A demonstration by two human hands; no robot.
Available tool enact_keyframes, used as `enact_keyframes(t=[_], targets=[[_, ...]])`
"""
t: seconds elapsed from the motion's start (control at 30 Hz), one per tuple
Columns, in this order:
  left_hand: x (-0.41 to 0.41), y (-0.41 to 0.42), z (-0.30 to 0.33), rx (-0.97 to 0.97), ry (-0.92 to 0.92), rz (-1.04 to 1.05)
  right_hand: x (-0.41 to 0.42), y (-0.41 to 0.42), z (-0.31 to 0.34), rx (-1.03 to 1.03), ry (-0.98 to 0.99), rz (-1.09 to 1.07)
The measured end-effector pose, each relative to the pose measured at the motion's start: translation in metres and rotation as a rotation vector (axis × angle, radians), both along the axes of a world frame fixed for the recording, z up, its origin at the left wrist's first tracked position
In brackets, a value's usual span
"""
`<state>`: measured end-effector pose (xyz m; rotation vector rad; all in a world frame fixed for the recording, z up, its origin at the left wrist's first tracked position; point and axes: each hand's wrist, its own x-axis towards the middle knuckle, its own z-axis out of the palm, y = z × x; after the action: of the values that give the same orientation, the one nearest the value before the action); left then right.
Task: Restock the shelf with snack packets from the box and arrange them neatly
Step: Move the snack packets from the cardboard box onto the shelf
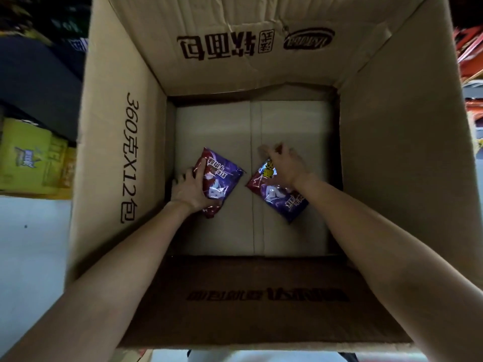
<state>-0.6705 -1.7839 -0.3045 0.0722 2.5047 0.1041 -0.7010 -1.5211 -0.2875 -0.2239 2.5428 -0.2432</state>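
The left hand (192,190) grasps one purple-red snack packet (222,178) and the right hand (285,164) grasps a second packet (278,195), both low inside the cardboard box (125,142), at its floor.

1. The box (125,142) is of brown corrugated cardboard, matt, with dark printed characters on its walls and flaps.
2. The far wall of the box shows creases and a small tear, so the cardboard looks a little worn there.
3. The bottom of the box is paler cardboard, smooth and dull, with a straight seam in the middle.
4. The left packet (222,178) is of thin plastic film, glossy, purple and red, with wrinkles that catch the light.
5. The right packet (283,198) is of the same shiny film, also crinkled.
6. The yellow cartons (34,158) beside the box look like printed cardboard with a slight sheen.
7. The floor (28,244) is pale and smooth.
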Motion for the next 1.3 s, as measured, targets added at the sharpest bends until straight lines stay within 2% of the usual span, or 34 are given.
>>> enact_keyframes(t=[0.1,0.23,0.3,0.4,0.47,0.53,0.6,0.73,0.9,1.0,1.1,1.3], targets=[[-0.008,0.003,0.004,0.031,0.057,-0.157,-0.001,0.002,0.015,-0.047,0.015,-0.088],[-0.022,0.016,0.011,0.101,0.137,-0.331,0.000,0.006,0.049,0.054,0.125,0.023],[-0.025,0.022,0.013,0.157,0.185,-0.265,0.005,0.011,0.066,0.061,0.159,0.056],[-0.020,0.024,0.008,0.159,0.261,0.016,0.013,0.020,0.085,-0.019,0.177,0.020],[-0.015,0.021,0.001,0.138,0.224,0.176,0.016,0.023,0.090,-0.089,0.163,-0.006],[-0.013,0.020,-0.006,0.196,0.121,0.268,0.018,0.023,0.092,-0.138,0.143,-0.016],[-0.016,0.024,-0.005,0.276,0.086,0.285,0.019,0.022,0.093,-0.157,0.143,-0.021],[-0.025,0.042,0.010,0.451,0.147,0.260,0.023,0.020,0.097,-0.172,0.140,-0.022],[-0.036,0.060,0.041,0.611,0.166,0.134,0.033,0.027,0.116,-0.111,0.199,-0.022],[-0.041,0.067,0.074,0.691,0.189,0.087,0.041,0.033,0.138,-0.125,0.258,-0.100],[-0.047,0.075,0.117,0.700,0.316,0.027,0.047,0.045,0.170,-0.272,0.364,-0.217],[-0.031,0.091,0.211,0.669,0.743,-0.067,0.057,0.078,0.228,-0.579,0.612,-0.261]])
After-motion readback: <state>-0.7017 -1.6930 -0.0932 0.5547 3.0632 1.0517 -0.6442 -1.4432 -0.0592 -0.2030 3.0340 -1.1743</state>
